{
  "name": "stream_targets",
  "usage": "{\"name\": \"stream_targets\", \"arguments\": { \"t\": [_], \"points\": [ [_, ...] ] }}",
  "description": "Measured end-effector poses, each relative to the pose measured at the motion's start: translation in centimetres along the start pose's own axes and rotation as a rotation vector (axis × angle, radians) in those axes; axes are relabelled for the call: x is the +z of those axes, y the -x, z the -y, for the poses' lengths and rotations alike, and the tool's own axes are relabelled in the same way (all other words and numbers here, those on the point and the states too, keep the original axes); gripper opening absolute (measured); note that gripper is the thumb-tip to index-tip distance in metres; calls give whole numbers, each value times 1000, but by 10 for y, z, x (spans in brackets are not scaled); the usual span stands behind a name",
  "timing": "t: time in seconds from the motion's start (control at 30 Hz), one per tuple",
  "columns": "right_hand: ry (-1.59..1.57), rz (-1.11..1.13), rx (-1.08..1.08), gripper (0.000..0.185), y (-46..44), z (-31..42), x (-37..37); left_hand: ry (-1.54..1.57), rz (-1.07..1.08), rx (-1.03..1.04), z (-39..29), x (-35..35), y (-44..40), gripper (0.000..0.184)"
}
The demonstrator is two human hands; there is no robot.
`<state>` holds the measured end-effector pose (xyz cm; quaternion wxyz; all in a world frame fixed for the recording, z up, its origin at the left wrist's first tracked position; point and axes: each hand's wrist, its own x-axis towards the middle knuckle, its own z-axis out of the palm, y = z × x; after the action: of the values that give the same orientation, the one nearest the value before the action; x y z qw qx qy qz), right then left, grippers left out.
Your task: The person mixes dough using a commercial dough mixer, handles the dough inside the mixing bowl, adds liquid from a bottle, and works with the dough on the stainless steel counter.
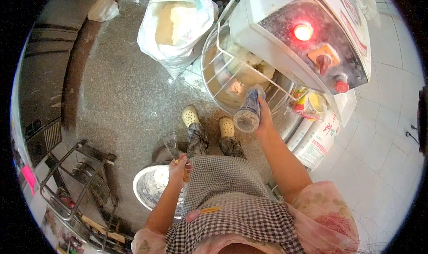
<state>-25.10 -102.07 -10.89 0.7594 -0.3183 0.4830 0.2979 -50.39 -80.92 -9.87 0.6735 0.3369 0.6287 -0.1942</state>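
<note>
My left hand [179, 166] is closed around the wooden handle of a scraper [172, 146], whose thin blade points forward. Below it is a white basin [139, 188] with white flour-like powder inside. My right hand [265, 116] grips a clear plastic bottle [250, 109] with blue on its side. The bottle is tilted over the near rim of the mixer bowl [209, 82], its round base facing me; whether anything pours out cannot be made out. Pale dough [252, 67] lies in the bowl behind a white wire guard [243, 63].
The dough mixer's head [285, 35] has a lit red lamp [303, 31], a rotary switch [324, 60] and a red button [341, 85]. An open white sack [176, 53] of powder stands left of the bowl. Printed bags [318, 140] lie at right; a metal rack [80, 178] stands at left.
</note>
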Motion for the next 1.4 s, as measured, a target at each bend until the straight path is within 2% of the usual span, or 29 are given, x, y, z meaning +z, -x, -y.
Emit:
{"name": "stream_targets", "arguments": {
  "t": [0.33,0.43,0.57,0.67,0.83,0.93,0.97,1.07,1.17,1.27,1.3,1.4],
  "points": [
    [-13,21,7,32,3,4,5,-8,25,17,3,-4,-10,31],
    [108,-25,21,33,1,5,4,-11,22,18,1,-2,-9,31],
    [262,29,78,35,5,6,8,1,28,24,1,-2,-10,30],
    [379,9,68,36,-2,15,8,-17,31,58,2,-1,-12,20],
    [429,0,8,37,6,32,17,6,27,32,-1,2,-11,27],
    [702,-67,106,36,8,17,7,-15,6,-12,-4,8,-7,27],
    [694,-90,182,36,16,17,4,-29,-7,-36,-7,10,-5,28],
    [458,-57,48,36,22,16,-4,-59,24,-32,-9,16,-1,31],
    [405,-38,67,40,35,5,1,-77,192,16,-14,26,4,39],
    [507,-80,-6,40,49,-26,0,11,377,92,-28,65,15,39],
    [641,-103,-17,45,49,-40,-11,37,433,88,-30,76,17,40],
    [953,196,-291,49,75,-73,-2,61,557,117,-41,95,19,40]
  ]
}}
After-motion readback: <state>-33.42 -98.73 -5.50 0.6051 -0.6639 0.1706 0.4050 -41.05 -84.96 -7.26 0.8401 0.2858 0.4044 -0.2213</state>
